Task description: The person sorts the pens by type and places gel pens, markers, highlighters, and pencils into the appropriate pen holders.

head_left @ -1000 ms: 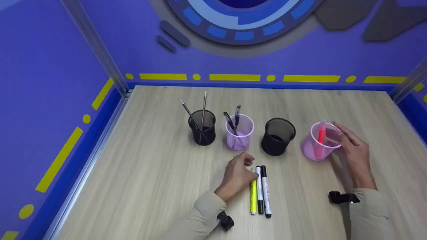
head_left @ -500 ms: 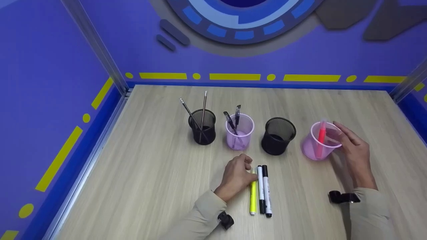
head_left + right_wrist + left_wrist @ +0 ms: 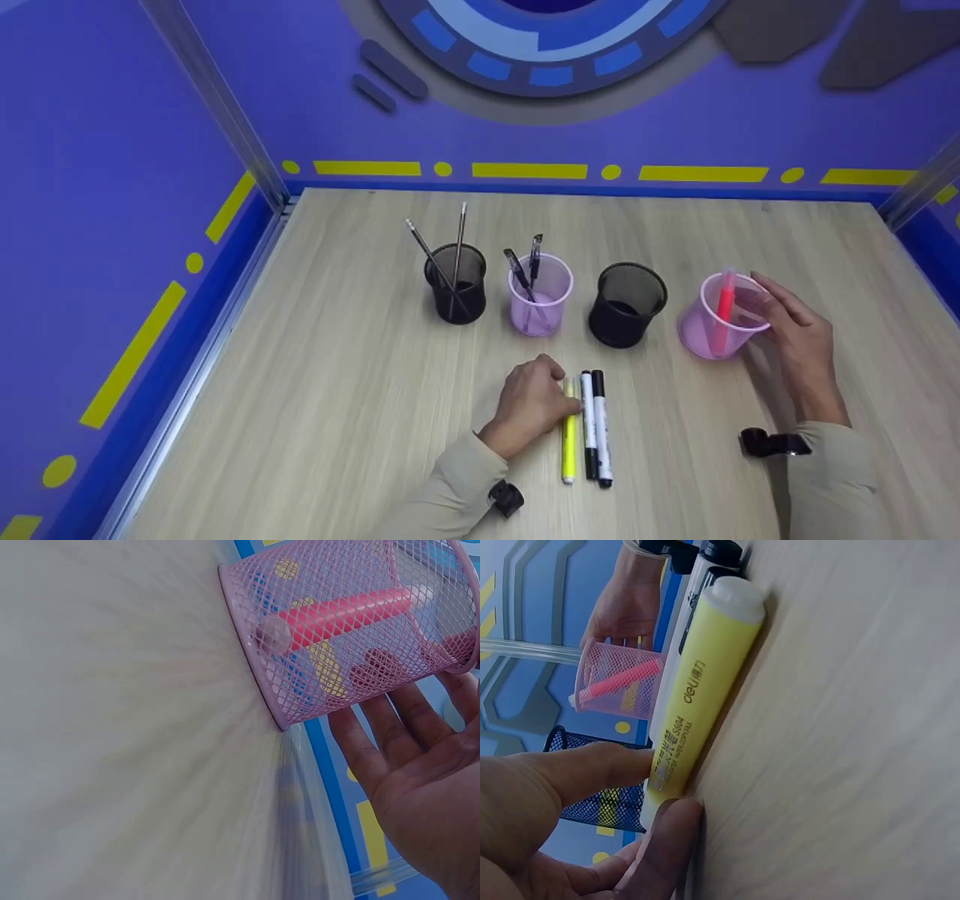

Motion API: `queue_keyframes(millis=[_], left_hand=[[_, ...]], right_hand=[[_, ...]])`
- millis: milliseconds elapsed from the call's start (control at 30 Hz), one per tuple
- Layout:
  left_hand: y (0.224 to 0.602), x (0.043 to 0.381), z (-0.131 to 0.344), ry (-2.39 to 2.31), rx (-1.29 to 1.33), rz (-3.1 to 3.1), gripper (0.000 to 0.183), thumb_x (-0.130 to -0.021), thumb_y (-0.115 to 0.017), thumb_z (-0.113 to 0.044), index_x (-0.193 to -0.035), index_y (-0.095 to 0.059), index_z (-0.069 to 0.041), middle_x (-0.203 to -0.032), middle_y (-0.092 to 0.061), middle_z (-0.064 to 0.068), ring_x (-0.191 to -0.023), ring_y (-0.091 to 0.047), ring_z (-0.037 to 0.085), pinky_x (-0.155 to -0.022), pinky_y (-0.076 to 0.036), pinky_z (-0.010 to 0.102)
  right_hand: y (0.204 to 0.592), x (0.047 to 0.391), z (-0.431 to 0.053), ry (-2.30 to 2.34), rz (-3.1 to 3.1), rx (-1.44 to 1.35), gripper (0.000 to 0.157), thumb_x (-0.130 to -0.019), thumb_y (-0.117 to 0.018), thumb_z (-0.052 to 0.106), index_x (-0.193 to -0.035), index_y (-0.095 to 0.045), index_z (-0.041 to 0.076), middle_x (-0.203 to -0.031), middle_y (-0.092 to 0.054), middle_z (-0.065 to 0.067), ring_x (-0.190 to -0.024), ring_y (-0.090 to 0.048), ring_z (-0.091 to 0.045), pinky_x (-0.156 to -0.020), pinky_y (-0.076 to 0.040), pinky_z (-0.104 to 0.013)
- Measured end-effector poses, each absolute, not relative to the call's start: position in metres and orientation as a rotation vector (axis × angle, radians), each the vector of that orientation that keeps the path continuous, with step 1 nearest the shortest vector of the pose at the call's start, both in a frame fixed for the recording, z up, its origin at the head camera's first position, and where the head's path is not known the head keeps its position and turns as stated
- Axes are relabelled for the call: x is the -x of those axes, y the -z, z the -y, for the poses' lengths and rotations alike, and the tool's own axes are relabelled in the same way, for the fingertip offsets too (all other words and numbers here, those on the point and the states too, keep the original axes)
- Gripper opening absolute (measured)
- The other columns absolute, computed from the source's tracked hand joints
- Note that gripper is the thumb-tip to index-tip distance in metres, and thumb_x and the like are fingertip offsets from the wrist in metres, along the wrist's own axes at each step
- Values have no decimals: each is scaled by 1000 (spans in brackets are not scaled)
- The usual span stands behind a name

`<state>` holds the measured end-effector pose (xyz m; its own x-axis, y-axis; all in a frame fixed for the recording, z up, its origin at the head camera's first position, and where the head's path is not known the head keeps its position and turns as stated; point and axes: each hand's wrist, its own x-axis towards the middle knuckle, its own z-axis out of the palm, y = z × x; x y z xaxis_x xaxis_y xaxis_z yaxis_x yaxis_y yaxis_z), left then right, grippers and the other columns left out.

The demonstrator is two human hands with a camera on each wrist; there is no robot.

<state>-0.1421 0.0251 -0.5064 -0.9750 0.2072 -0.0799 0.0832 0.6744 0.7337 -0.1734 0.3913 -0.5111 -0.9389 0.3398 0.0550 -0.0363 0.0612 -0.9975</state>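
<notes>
My left hand [image 3: 529, 401] is low over the table, its thumb and fingers pinching the upper end of a yellow highlighter [image 3: 709, 682] that lies on the tabletop. Just right of it lie two white markers with black ends, a left marker [image 3: 589, 420] and a right marker [image 3: 601, 431], side by side. At the right, my right hand [image 3: 806, 352] holds a pink mesh pen cup [image 3: 701, 334] at its right side, fingers around the wall. A red highlighter [image 3: 345, 615] leans inside that cup.
Left of the held cup stand a black mesh cup [image 3: 619, 326] with nothing visible in it, a pink mesh cup [image 3: 536, 319] with two black pens, and a black mesh cup [image 3: 457, 304] with two pencils. Blue walls [image 3: 112, 187] border the wooden table [image 3: 337, 337].
My left hand has moved slightly toward me along the yellow highlighter. The two white markers have shifted a little right, widening their gap from it. My right hand stays at the pink cup.
</notes>
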Motion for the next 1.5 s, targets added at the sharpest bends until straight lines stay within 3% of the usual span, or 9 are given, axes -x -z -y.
queue_keyframes(millis=[267,500,800,1033,1167,1300,1500], left_hand=[[506,143,-26,-1170,-240,-2747,32,-70,-93,-15,-95,-76,-7,-77,-69,-5,-76,-64,16,-68,-53,29],[505,140,-29,-1098,-246,-2788,29,-71,-88,-18,-95,-75,-9,-81,-68,-4,-79,-66,19,-67,-53,31],[505,140,-29,-1014,-343,-2855,26,-71,-82,-15,-94,-74,-7,-85,-70,2,-79,-67,23,-68,-54,34],[505,146,-23,-1247,-291,-2744,22,-73,-83,-13,-93,-74,-9,-74,-63,-9,-73,-60,11,-66,-51,27],[504,149,-19,-1455,-265,-2641,25,-75,-82,-10,-98,-73,-10,-81,-67,-10,-76,-59,4,-72,-51,25],[501,151,-17,-1655,-293,-2536,30,-76,-79,-6,-105,-72,-8,-88,-69,-7,-78,-65,6,-76,-53,24],[496,154,-15,-1907,-373,-2341,33,-81,-75,0,-114,-70,-4,-94,-71,-3,-78,-69,7,-71,-59,25]], right_hand=[[511,174,-392,-1980,2055,346,46,-106,-69,29,-150,-64,16,-145,-64,8,-128,-56,-6,-94,-52,-13],[511,174,-393,-1978,2066,339,46,-106,-68,29,-150,-64,16,-135,-67,12,-125,-57,-5,-92,-52,-12],[511,173,-394,-1941,2107,355,46,-106,-68,32,-151,-63,19,-149,-61,9,-133,-52,-6,-94,-51,-12],[511,174,-393,-2007,2043,330,46,-106,-69,29,-150,-64,16,-142,-65,11,-128,-55,-6,-92,-52,-12],[510,174,-393,-2001,2063,356,47,-106,-69,31,-150,-63,19,-148,-62,9,-131,-53,-7,-92,-52,-12],[509,173,-394,-1969,2108,398,47,-107,-67,35,-152,-62,22,-155,-57,7,-138,-50,-10,-94,-51,-12],[509,174,-395,-1948,2135,416,48,-107,-65,36,-153,-61,23,-158,-54,6,-146,-45,-15,-97,-49,-12]])
